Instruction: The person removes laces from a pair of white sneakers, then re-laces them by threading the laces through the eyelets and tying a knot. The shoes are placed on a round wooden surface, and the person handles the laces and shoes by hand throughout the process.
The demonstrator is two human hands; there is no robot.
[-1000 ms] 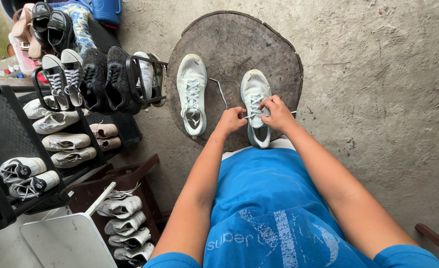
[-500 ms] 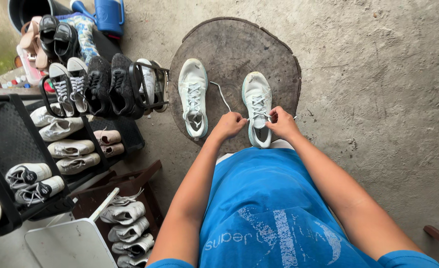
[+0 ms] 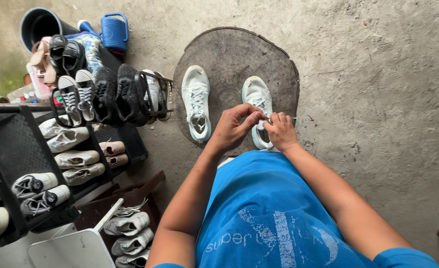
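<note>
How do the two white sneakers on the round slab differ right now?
The left sneaker lies untouched and fully in view, clear of both hands. The right sneaker is partly hidden: the left hand and right hand are over its rear half, fingers pinched at its laces. Both are white lace-up sneakers, toes pointing away, side by side on the round slab.

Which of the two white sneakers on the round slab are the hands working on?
The right-hand sneaker: both the left hand and right hand pinch its laces. The other sneaker lies apart, untouched.
</note>
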